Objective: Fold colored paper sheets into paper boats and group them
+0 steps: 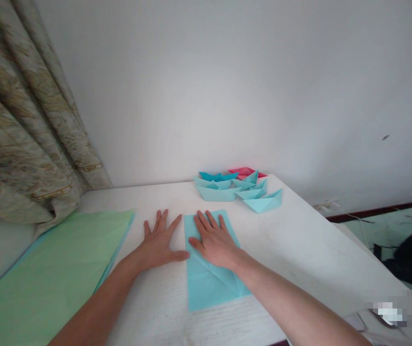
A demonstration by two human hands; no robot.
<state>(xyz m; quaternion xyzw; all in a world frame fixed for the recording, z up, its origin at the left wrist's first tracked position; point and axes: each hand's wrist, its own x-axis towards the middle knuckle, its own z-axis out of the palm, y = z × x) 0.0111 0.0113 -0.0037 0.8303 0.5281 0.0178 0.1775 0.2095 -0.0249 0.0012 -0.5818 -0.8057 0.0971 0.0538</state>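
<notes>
Blue paper (pixel 206 286) is lying under my flat, spread right hand (pixel 216 242) while I am holding my left hand (pixel 159 246) wide at the paper's left edge.

Premises consistent with a room in a home. Evidence: patterned curtain (pixel 29 110) at left, plain white wall (pixel 206 86), white desk (pixel 299 254) against it, dark-red skirting (pixel 368 213) along the pale floor (pixel 386 225).

White wall (pixel 206 96), patterned curtain (pixel 21 120) at left, white table (pixel 299 240), pale floor (pixel 389 228)
</notes>
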